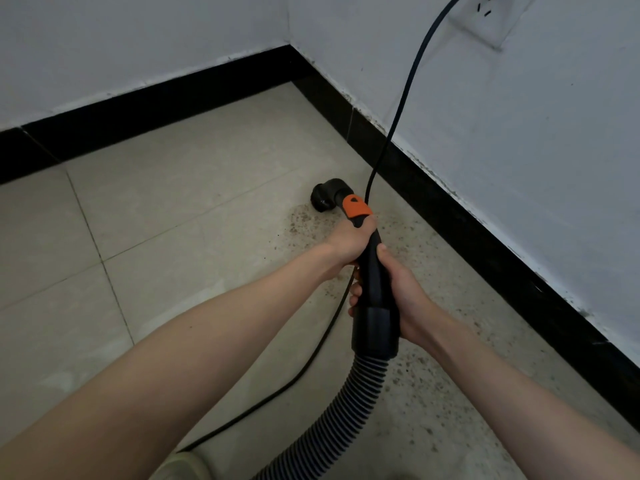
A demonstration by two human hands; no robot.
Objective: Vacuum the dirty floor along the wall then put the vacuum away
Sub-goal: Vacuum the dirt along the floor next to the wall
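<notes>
Both hands grip a black plastic vacuum handle, left hand above right hand, fingers clenched around it. Its round black nozzle meets the speckled, dirty beige tile floor near the black baseboard.

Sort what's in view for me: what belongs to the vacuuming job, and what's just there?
Job:
- wand, gripped by left hand and right hand
- nozzle, down on the floor
- hose
- dirt along the right wall
- cord, running up toward the outlet

Just there:
- baseboard
- clean tiles on the left
</notes>
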